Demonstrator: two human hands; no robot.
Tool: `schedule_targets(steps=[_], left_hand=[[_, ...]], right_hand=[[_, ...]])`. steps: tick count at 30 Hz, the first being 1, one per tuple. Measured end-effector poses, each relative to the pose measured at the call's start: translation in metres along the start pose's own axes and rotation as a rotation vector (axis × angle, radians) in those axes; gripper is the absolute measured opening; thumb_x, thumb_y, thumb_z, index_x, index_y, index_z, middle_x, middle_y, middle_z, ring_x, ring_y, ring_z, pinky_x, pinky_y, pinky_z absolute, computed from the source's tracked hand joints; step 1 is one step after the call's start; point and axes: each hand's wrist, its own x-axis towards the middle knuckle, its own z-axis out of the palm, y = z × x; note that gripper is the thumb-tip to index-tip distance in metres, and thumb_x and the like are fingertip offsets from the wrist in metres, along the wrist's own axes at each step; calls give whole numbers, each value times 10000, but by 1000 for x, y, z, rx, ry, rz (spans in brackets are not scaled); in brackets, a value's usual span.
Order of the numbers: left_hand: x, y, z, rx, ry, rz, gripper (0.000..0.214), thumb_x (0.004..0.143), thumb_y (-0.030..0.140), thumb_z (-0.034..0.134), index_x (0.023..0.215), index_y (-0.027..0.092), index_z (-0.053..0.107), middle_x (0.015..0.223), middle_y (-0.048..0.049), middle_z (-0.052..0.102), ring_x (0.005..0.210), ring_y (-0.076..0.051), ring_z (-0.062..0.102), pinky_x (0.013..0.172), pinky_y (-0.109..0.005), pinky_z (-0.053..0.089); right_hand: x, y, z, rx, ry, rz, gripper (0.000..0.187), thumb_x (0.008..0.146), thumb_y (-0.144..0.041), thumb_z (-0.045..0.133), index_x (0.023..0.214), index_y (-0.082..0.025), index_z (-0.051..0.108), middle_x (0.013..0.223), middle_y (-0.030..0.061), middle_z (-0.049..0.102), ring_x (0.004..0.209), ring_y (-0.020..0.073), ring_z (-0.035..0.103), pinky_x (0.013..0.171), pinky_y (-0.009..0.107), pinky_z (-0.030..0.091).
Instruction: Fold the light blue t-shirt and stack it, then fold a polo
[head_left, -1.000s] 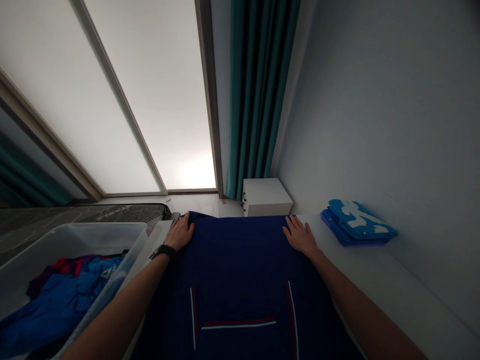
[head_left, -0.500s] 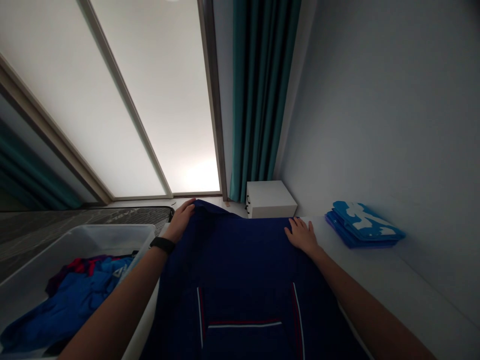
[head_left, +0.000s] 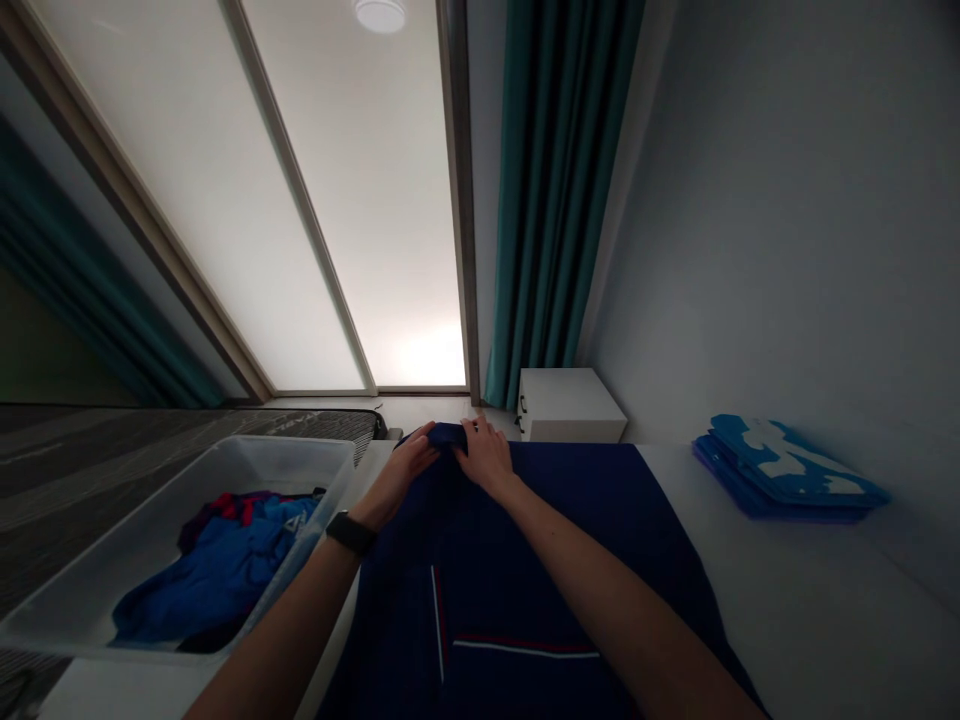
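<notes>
A navy garment with white and red piping (head_left: 592, 520) lies spread over the white table, its exact kind unclear. At its far edge, left of the middle, my left hand (head_left: 401, 470) is closed on the fabric, a dark watch on that wrist. Close beside it my right hand (head_left: 487, 460) pinches the same edge, with a small raised fold of cloth between the two hands. My right forearm crosses over part of the piping and hides it.
To the left stands a clear plastic bin (head_left: 300, 450) holding crumpled blue and red clothes (head_left: 217, 570). Folded blue clothes with a white print (head_left: 787, 465) lie on the right of the table (head_left: 810, 600). A white cabinet (head_left: 570, 400) stands behind, near a teal curtain (head_left: 566, 200).
My right hand has moved left from the garment's far right side to beside my left hand and now grips the edge. The view has shifted, so things sit farther right.
</notes>
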Motion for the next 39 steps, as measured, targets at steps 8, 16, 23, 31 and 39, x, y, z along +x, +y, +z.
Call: schedule_targets(steps=[8, 16, 23, 31, 39], left_hand=[[-15, -6, -12, 78, 23, 112, 582, 856, 397, 536, 1390, 170, 491, 1356, -94, 579, 1271, -269, 521, 1102, -426, 405], [-13, -17, -27, 127, 142, 80, 538, 854, 305, 504, 1370, 152, 505, 1382, -92, 556, 1282, -245, 509, 1105, -396, 392], [-6, -26, -25, 556, 160, 160, 568, 840, 342, 521, 1378, 162, 495, 1350, -97, 583, 1290, -269, 493, 1100, -411, 361], [4, -41, -2, 1137, 20, 240, 467, 894, 389, 438, 1290, 188, 583, 1155, -108, 689, 1067, -302, 639, 962, -427, 454], [11, -64, -19, 1029, -57, 262, 401, 887, 406, 421, 1133, 203, 664, 1002, -61, 723, 893, -241, 671, 837, -352, 505]], right_hand=[[17, 54, 4, -77, -75, 262, 335, 879, -114, 424, 1120, -197, 641, 1147, 147, 550, 976, 234, 588, 828, 371, 424], [22, 110, -29, -35, 7, 458, 430, 974, -218, 264, 1262, -238, 583, 1176, 125, 520, 914, 222, 611, 764, 345, 447], [-22, 83, -61, -14, 176, 56, 358, 930, -144, 385, 1184, -217, 626, 1099, 97, 567, 1029, 237, 500, 862, 335, 409], [-84, 64, -43, -177, -125, -197, 255, 855, -119, 547, 1057, -230, 656, 1002, 85, 613, 968, 254, 503, 841, 377, 368], [-95, 106, -46, 181, -212, -199, 511, 810, -20, 440, 1270, -211, 554, 1094, 61, 626, 993, 187, 560, 900, 324, 393]])
